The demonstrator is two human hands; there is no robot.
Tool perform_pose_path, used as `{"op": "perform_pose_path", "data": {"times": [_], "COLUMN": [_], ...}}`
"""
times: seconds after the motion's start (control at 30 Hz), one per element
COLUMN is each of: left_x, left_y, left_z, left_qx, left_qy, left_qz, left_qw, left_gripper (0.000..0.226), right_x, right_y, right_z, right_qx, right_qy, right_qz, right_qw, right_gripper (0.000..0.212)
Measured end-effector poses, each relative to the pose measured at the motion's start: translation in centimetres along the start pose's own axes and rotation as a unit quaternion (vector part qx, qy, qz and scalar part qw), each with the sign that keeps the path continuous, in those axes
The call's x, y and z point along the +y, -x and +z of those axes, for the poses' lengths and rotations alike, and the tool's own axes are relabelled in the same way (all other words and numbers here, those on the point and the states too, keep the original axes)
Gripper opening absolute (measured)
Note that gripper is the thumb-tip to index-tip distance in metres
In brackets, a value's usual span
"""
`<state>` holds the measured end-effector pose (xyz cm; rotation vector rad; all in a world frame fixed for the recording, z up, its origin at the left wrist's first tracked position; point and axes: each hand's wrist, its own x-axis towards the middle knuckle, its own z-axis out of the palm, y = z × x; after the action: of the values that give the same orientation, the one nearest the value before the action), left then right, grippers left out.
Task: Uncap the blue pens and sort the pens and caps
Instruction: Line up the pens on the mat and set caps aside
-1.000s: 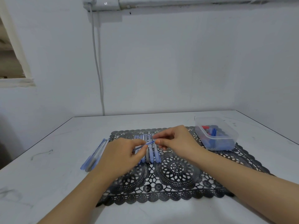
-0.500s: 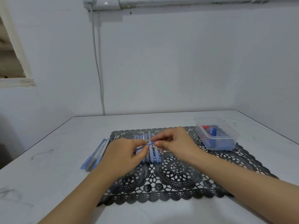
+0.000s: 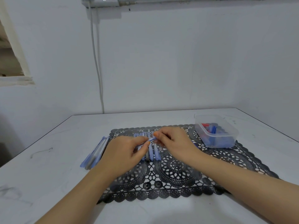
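Observation:
A blue pen (image 3: pixel 151 140) is held level over the black lace mat (image 3: pixel 178 172). My left hand (image 3: pixel 127 152) pinches its barrel and my right hand (image 3: pixel 174 143) pinches its capped end; the fingertips almost meet. Beneath the hands several blue pens (image 3: pixel 153 152) lie side by side on the mat, partly hidden. More pens (image 3: pixel 95 152) lie in a bundle on the table just left of the mat. A clear plastic box (image 3: pixel 216 133) at the mat's right holds blue caps and a red one.
The white table (image 3: pixel 48 167) ends at a wall behind. A white cable (image 3: pixel 97 62) hangs down the wall to the table's back edge. The table's left edge slants close to the pen bundle.
Both hands stay together on the pen; they have shifted only slightly, with the right fingers regripping the pen's end.

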<state>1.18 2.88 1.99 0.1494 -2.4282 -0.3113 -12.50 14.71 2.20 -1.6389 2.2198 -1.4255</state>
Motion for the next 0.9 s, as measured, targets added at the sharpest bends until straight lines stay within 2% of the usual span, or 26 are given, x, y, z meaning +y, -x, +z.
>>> {"op": "perform_pose_path", "data": {"times": [0.1, 0.23, 0.37, 0.57, 0.77, 0.9], "left_x": [-0.13, -0.34, -0.2, 0.02, -0.07, -0.08], "left_y": [0.03, 0.01, -0.01, 0.05, 0.01, 0.05], "left_z": [0.12, 0.09, 0.01, -0.08, 0.0, 0.1], "left_qx": [0.014, 0.03, 0.033, 0.03, 0.03, 0.031], "left_qy": [-0.002, 0.008, 0.004, 0.001, 0.003, -0.017], "left_qz": [-0.003, -0.015, 0.0, 0.034, 0.043, 0.078], "left_qw": [1.0, 0.999, 0.999, 0.999, 0.999, 0.996], "left_gripper": [0.049, 0.052, 0.049, 0.04, 0.042, 0.038], "right_x": [0.4, 0.81, 1.0, 0.74, 0.86, 0.59], "right_y": [0.02, 0.19, 0.15, 0.31, 0.42, 0.17], "right_z": [0.12, 0.17, 0.05, 0.13, 0.3, 0.02], "right_qx": [0.0, -0.003, 0.004, 0.008, 0.001, 0.008], "right_qy": [-0.022, -0.042, -0.022, 0.014, 0.008, 0.051], "right_qz": [-0.007, -0.029, -0.054, -0.08, -0.099, -0.092], "right_qw": [1.0, 0.999, 0.998, 0.997, 0.995, 0.994], "right_gripper": [0.03, 0.013, 0.012, 0.035, 0.023, 0.042]}}
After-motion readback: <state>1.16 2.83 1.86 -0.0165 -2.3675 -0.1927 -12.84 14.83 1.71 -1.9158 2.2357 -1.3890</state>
